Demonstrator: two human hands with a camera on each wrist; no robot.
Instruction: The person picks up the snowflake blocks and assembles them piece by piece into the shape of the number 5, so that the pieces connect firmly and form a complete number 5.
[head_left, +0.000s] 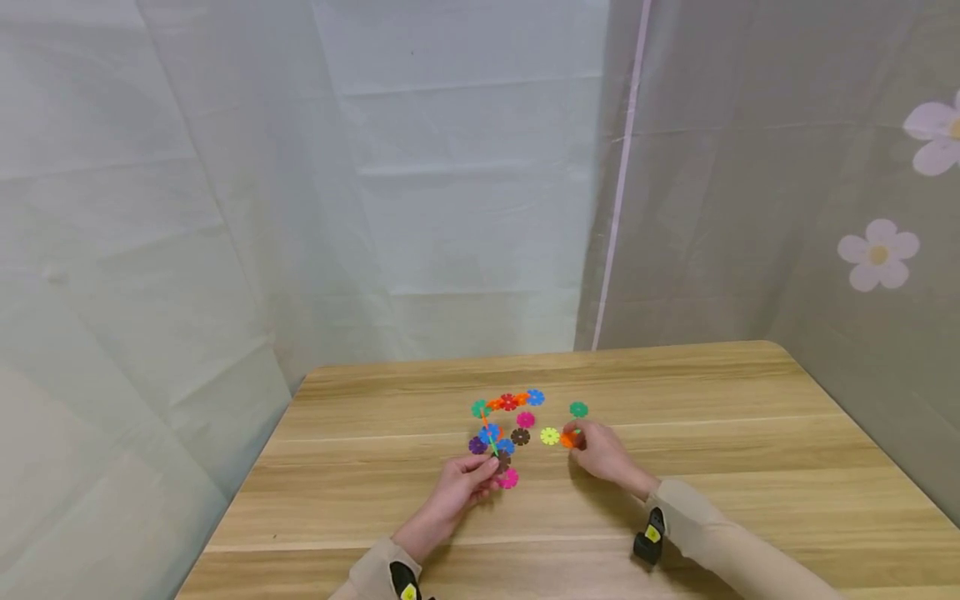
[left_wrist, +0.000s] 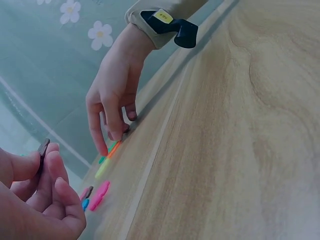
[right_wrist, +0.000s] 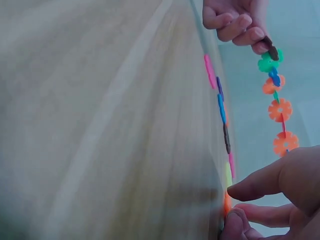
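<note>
My left hand (head_left: 463,487) pinches a brown notched flower-shaped disc (right_wrist: 272,50) between thumb and fingers. That disc ends a raised chain of interlocked plastic discs in green, blue, orange and red (head_left: 508,402), which stretches away from the hand and ends in a blue disc (head_left: 535,397). Over the table, my right hand (head_left: 603,454) has its thumb and fingertips on an orange disc (right_wrist: 227,202) lying near the tabletop. A yellow disc (head_left: 550,436) lies just left of that orange one, and a green disc (head_left: 578,409) lies beyond the right hand.
Loose discs lie on the wooden table (head_left: 360,467) under and beside the chain: purple (head_left: 477,445), blue (head_left: 506,447), dark brown (head_left: 521,437), and pink ones (head_left: 526,419). Pale curtains (head_left: 465,208) hang behind the table's far edge.
</note>
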